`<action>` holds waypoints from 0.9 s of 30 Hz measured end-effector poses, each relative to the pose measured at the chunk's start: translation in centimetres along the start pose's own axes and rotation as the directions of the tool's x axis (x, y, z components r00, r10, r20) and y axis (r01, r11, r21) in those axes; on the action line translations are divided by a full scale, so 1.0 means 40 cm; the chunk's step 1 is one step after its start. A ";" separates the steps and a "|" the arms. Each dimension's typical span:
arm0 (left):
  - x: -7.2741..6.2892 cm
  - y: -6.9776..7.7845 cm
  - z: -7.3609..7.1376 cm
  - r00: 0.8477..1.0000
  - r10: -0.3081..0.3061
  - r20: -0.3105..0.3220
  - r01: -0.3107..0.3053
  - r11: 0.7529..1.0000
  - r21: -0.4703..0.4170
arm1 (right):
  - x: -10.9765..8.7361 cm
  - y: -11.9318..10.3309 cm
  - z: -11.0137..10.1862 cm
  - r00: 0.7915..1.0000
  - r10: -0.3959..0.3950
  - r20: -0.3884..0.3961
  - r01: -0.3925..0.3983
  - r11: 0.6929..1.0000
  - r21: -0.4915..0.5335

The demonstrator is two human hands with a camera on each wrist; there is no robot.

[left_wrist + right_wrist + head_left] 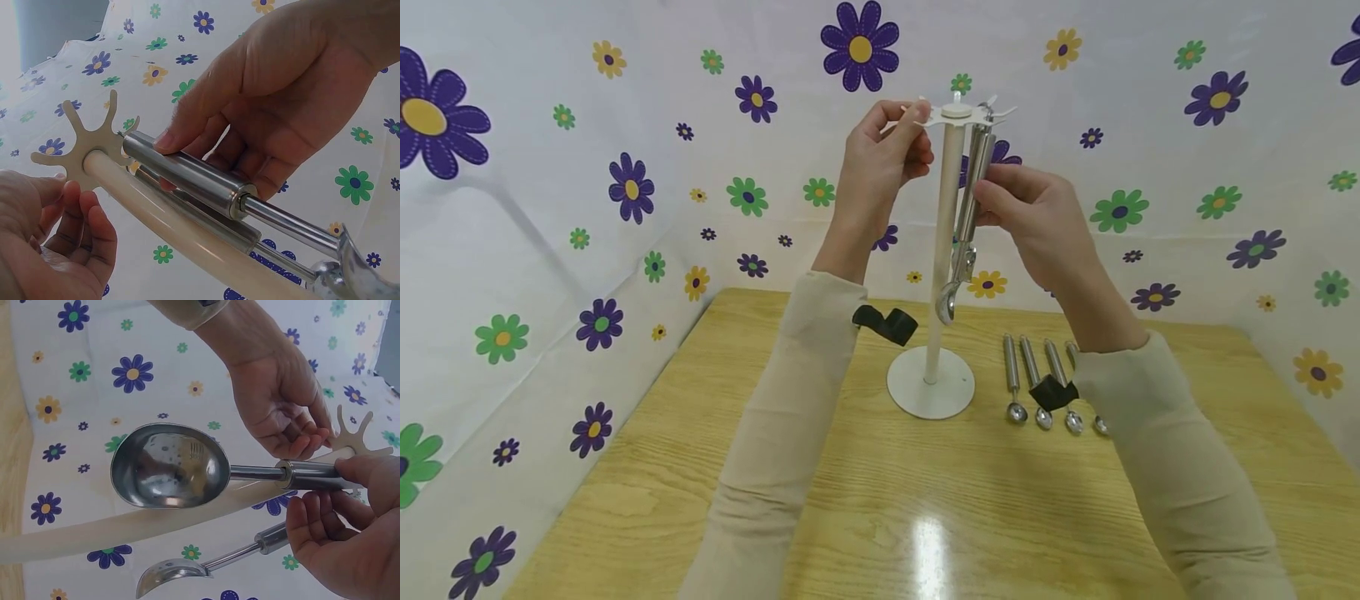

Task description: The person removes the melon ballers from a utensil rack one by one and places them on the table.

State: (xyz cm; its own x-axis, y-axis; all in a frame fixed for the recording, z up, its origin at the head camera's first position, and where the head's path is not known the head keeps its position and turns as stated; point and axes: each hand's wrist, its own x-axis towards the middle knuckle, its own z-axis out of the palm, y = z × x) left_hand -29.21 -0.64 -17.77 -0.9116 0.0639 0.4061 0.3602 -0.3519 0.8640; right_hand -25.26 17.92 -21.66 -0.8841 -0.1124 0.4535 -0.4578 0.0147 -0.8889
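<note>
A cream-coloured utensil stand (947, 242) rises from a round base, with a ring of hook-like arms (76, 134) at its top. My left hand (883, 158) pinches one of these arms between thumb and fingers, on the stand's left side. On the other side, my right hand (1041, 221) grips the steel handle of an ice cream scoop (172, 465), bowl downward, handle end close under the arms. Beside it, a second steel scoop (178, 574) hangs along the pole. Whether the gripped scoop's end sits on a hook cannot be told.
Several similar metal scoops (1016, 412) lie in a row on the wooden table (700, 517), right of the stand's round base (917, 400); my right sleeve partly hides them. Flower-patterned cloth (760, 50) surrounds the table at the back and sides.
</note>
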 end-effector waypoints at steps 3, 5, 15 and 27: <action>-0.001 0.000 0.000 1.000 -0.001 -0.003 0.001 1.000 0.004 | 0.001 -0.002 0.000 0.999 0.025 0.026 -0.026 1.000 0.017; -0.001 0.000 -0.001 1.000 -0.001 -0.003 0.001 1.000 0.004 | 0.001 -0.003 -0.006 0.998 0.045 0.039 -0.045 0.999 -0.006; 0.001 -0.001 0.001 1.000 0.003 -0.001 -0.003 1.000 0.002 | 0.003 -0.032 -0.066 0.997 0.075 0.014 -0.070 0.975 -0.213; -0.001 0.002 -0.001 1.000 -0.003 0.003 0.003 1.000 0.002 | -0.022 -0.020 -0.129 0.990 0.064 -0.129 -0.072 0.996 -0.060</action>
State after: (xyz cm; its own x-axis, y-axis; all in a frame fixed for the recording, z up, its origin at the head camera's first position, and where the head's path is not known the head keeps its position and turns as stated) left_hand -29.16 -0.70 -17.73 -0.9122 0.0682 0.4041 0.3574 -0.3498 0.8659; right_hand -24.59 23.14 -21.03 -0.9162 0.0174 0.4004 -0.3978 0.0821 -0.9138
